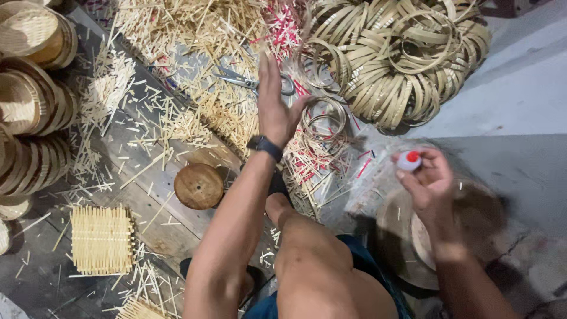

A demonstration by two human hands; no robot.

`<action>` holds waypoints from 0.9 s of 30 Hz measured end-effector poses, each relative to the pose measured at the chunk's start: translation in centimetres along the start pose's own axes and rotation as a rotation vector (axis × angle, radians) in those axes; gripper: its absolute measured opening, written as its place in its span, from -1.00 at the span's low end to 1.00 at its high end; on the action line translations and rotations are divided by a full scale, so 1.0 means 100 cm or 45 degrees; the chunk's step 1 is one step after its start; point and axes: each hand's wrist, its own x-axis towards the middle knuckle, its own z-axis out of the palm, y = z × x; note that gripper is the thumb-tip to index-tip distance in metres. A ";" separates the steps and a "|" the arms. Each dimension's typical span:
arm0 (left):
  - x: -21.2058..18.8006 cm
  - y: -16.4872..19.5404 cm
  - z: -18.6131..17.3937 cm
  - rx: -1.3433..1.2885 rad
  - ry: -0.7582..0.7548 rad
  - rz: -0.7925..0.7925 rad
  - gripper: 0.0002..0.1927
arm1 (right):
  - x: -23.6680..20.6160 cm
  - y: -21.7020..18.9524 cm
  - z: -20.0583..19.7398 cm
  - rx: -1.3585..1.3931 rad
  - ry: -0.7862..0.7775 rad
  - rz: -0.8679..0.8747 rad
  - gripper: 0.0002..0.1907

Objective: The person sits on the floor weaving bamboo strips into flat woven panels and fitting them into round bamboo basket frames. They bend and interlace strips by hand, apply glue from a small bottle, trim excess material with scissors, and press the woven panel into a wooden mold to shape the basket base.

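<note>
The left hand (273,106) is stretched flat with fingers together and straight, holding nothing, above the scattered bamboo sticks (201,112) and near one pair of scissors (245,81). The right hand (430,180) is closed around one small white bottle with a red cap (409,160) (held up over the floor). One round wooden block (198,186) and one woven stick mat (101,240) lie on the planks.
</note>
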 end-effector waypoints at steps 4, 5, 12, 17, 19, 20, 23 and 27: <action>-0.032 -0.013 -0.006 -0.264 -0.399 -0.185 -0.09 | -0.010 0.010 -0.041 -0.398 0.150 -0.300 -0.57; -0.052 -0.018 -0.013 -0.370 -0.451 -0.276 -0.17 | -0.016 0.015 -0.053 -0.608 0.191 -0.384 -0.57; -0.180 -0.092 -0.094 -0.252 -0.505 -0.752 -0.55 | -0.064 0.085 -0.154 -1.102 0.749 -0.056 -0.62; -0.194 -0.113 -0.159 -0.117 -0.469 -0.866 -0.58 | -0.069 0.138 -0.216 -0.988 0.866 -0.130 -0.63; -0.190 -0.112 -0.175 -0.032 -0.442 -1.023 -0.58 | -0.069 0.150 -0.227 -0.938 0.931 -0.054 -0.61; -0.189 -0.112 -0.180 -0.014 -0.405 -1.019 -0.59 | -0.068 0.153 -0.230 -0.914 0.956 -0.018 -0.60; -0.187 -0.113 -0.193 0.002 -0.291 -1.003 -0.60 | -0.066 0.149 -0.237 -2.572 0.494 -0.436 -0.70; -0.196 -0.129 -0.210 -0.131 -0.149 -1.010 -0.58 | -0.082 0.124 -0.224 -1.366 0.939 0.225 -0.70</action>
